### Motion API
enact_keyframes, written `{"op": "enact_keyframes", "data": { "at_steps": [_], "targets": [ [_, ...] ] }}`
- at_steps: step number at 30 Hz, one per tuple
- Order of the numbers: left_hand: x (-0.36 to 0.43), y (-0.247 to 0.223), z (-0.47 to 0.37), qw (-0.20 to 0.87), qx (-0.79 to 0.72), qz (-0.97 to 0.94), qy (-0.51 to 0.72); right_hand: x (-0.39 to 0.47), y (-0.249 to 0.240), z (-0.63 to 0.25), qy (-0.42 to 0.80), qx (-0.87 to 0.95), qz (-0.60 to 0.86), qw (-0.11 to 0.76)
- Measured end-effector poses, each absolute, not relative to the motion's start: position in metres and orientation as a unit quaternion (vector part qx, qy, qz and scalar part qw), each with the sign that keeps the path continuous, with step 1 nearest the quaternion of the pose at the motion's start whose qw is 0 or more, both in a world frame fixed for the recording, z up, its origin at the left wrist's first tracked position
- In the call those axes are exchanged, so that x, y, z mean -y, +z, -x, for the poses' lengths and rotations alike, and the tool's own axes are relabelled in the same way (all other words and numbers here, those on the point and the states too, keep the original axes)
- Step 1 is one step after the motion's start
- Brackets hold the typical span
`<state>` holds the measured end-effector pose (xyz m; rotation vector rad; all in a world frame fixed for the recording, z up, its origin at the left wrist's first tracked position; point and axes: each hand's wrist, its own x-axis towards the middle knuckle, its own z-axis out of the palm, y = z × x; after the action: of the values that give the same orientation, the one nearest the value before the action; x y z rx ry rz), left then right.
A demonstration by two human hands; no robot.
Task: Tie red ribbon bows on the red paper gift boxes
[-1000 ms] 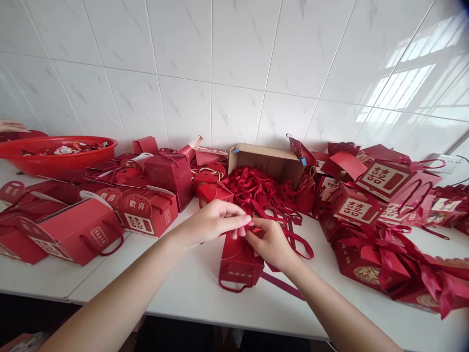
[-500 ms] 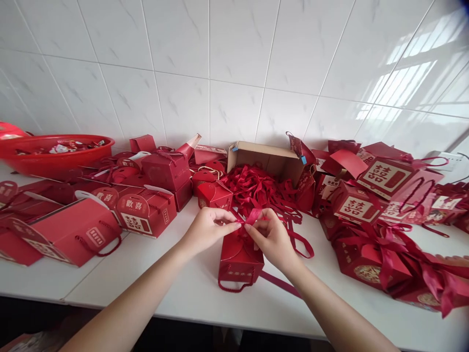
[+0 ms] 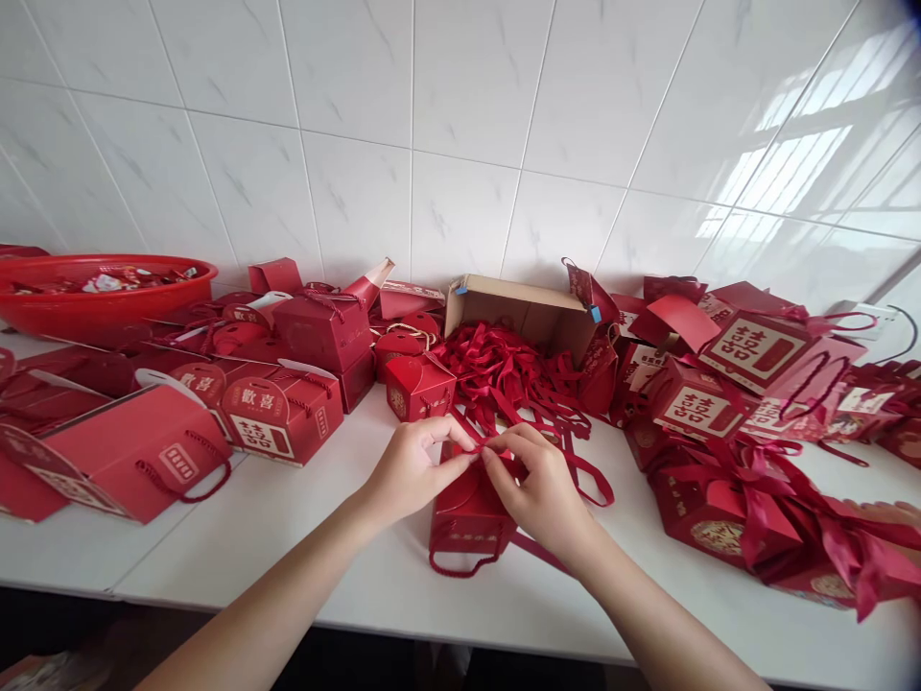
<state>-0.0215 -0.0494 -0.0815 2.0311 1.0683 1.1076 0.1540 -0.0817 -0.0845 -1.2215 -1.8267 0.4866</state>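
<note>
A small red gift box point(image 3: 471, 523) with a rope handle hanging at its front stands on the white table. Above its top, my left hand point(image 3: 417, 467) pinches a red ribbon point(image 3: 507, 411) between thumb and forefinger. My right hand point(image 3: 536, 480) grips the ribbon too, its fingertips almost meeting those of the left. The knot area is mostly covered by my fingers. One ribbon tail lies on the table to the right of the box, partly under my right wrist. Just behind stands another small red box point(image 3: 419, 387).
A heap of loose red ribbons point(image 3: 496, 360) spills from an open cardboard box point(image 3: 522, 305) against the tiled wall. Red boxes point(image 3: 284, 413) crowd the left; ribbon-tied boxes point(image 3: 726, 523) and stacked ones lie right. A red basin point(image 3: 107, 312) holds small wrapped items.
The ribbon loop that stood up by my right fingers has come down. Both hands have stayed over the box, fingertips close together. The view has shifted slightly.
</note>
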Motion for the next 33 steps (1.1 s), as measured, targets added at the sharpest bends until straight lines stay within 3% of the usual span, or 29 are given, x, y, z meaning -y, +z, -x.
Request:
{"op": "enact_keyframes", "data": {
  "at_steps": [4, 10, 18, 23, 33],
  "targets": [
    [0.047, -0.089, 0.023, 0.295, -0.402, -0.755, 0.427, 0.081, -0.088, -0.159, 0.23, 0.719, 0.516, 0.406],
    [0.042, -0.098, 0.013, 0.382, -0.363, -0.716, 0.458, 0.076, -0.095, -0.16, 0.423, 0.649, 0.481, 0.41],
    [0.057, -0.095, 0.021, 0.249, -0.396, -0.767, 0.438, 0.08, -0.101, -0.15, 0.46, 0.593, 0.468, 0.467],
    [0.053, -0.098, 0.029, 0.278, -0.392, -0.775, 0.411, 0.088, -0.097, -0.154, 0.406, 0.64, 0.503, 0.416],
    [0.058, -0.074, 0.041, 0.314, -0.351, -0.822, 0.32, 0.11, -0.08, -0.179, 0.122, 0.797, 0.52, 0.281]
  ]
}}
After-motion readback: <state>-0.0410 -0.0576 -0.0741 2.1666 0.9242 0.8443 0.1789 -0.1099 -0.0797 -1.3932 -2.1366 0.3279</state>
